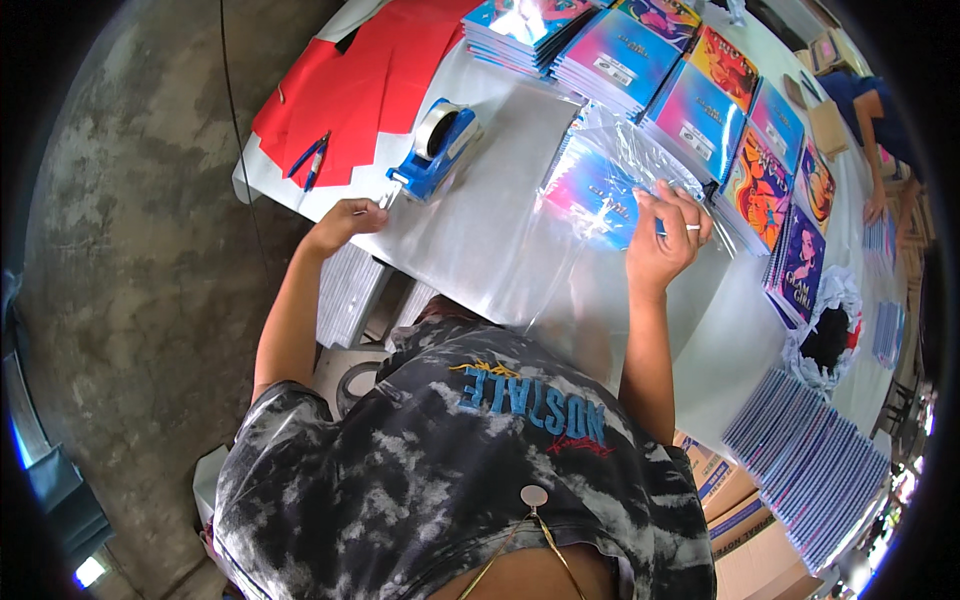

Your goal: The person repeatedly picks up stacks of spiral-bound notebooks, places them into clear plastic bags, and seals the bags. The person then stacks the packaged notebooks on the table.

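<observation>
A notebook with a pink and blue cover (pixel 592 190) lies on the table in front of me, under crinkled clear plastic wrap (pixel 625 135). My right hand (pixel 670 232), with a ring on one finger, is at the notebook's right side, its fingers curled and closed on the plastic. My left hand (pixel 350 226) is over the near table edge, thumb and fingers pinched together. Whatever they pinch is too small to make out. Just beyond it stands a blue tape dispenser (pixel 437 150) with a roll of clear tape.
Red sheets (pixel 345 95) with a blue pen and a cutter (pixel 314 165) lie at the far left. Stacks of notebooks (pixel 690 120) fill the far right. A tall notebook pile (pixel 805 465) and cartons (pixel 745 540) stand at my right. Another person's arm (pixel 873 150) reaches in there.
</observation>
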`<state>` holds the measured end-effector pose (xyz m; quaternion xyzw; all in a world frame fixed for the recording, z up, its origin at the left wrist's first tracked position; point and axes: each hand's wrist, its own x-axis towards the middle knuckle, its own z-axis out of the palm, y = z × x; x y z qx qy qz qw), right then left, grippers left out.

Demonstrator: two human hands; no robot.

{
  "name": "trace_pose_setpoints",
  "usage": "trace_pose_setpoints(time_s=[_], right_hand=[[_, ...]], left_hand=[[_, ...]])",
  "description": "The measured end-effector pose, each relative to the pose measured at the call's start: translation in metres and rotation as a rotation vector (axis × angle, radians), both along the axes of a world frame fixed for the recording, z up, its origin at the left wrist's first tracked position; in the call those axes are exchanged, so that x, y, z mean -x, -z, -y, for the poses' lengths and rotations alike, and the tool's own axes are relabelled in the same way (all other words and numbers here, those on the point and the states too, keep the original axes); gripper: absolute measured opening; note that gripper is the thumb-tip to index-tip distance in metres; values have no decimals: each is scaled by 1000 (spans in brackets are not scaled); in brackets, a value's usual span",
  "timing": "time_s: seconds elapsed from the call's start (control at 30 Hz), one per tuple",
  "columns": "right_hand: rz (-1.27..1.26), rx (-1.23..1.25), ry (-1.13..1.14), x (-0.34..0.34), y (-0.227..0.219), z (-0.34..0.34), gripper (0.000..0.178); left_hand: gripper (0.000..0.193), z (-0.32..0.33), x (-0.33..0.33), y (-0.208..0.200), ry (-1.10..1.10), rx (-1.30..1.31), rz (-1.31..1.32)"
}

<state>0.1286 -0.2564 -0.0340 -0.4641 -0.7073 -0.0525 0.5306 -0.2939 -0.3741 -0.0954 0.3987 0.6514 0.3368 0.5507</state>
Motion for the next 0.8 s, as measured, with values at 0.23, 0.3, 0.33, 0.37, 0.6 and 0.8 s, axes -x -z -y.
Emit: trace_pose_setpoints(time_s=[0.23,0.3,0.33,0.37,0.6,0.8], right_hand=[[-20,-9,-4,-4,-2,3,17],[-13,-4,9,-2,-3,5,18],[2,-14,13,-1,-3,7,20],[-2,-13,-10,1,-4,8,23],[276,281,24,0,-31,28,32],[446,290,12,14,-72,21,53]], left_hand=[[38,-87,-185,-139,-238,-586,110],[36,-78,-256,-160,-46,-446,245],[34,-83,-276,-142,-29,-294,337],[36,-88,-285,-106,-84,-199,233],[44,-83,-280,-60,-166,-186,42],[42,-97,-217,22,41,-177,-401]])
